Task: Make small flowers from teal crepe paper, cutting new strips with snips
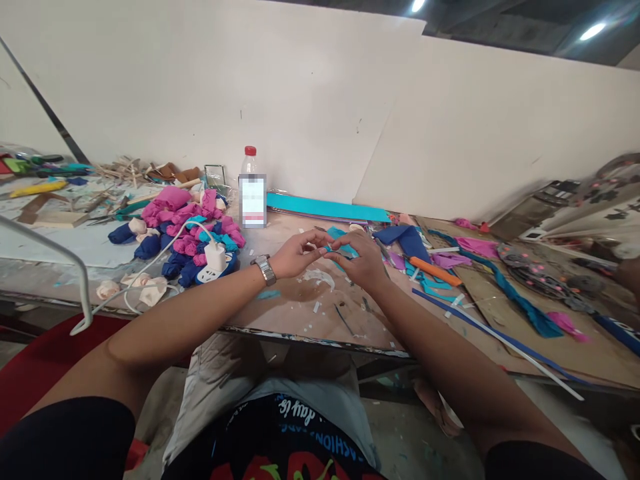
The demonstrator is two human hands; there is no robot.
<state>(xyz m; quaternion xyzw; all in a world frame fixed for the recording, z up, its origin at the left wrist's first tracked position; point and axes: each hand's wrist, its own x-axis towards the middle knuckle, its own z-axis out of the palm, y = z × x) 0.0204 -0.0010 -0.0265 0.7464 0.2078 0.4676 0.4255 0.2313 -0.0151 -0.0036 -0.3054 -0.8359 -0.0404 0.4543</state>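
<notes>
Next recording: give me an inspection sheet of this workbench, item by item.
Surface: brown worktable, scuffed, strewn with paper snippets.
Job's things: small teal piece, pinched between both hands above the table.
Clutter: pile of pink, blue and teal rolls; bottle with red cap; teal sheets; orange tool; long blue strip.
Hands: left hand, watch on wrist; right hand; both fingertips on the piece.
Cables: white cable to a charger in a power strip.
Surroundings: white boards behind the table.
</notes>
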